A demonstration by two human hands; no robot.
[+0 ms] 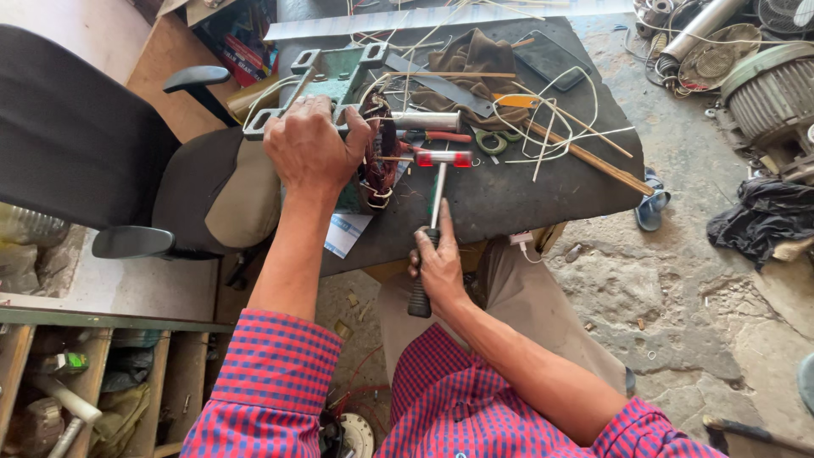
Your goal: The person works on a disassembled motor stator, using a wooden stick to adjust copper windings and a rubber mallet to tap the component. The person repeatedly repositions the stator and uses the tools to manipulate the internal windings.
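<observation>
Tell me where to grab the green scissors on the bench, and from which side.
Take the green scissors by the finger loops, coming straight down from above. They lie flat on the dark bench top, loops facing up and clear. The mallet head sits just to their left and pale strips cross to the right, so a side approach looks cramped.

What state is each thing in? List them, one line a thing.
Left hand: fingers clamped over the green motor housing.
Right hand: shut on the hammer handle.
Hammer: head level with the copper windings; contact unclear.
Phone: flat, screen dark.
Scissors: lying flat on the table.
Office chair: unoccupied.
</observation>
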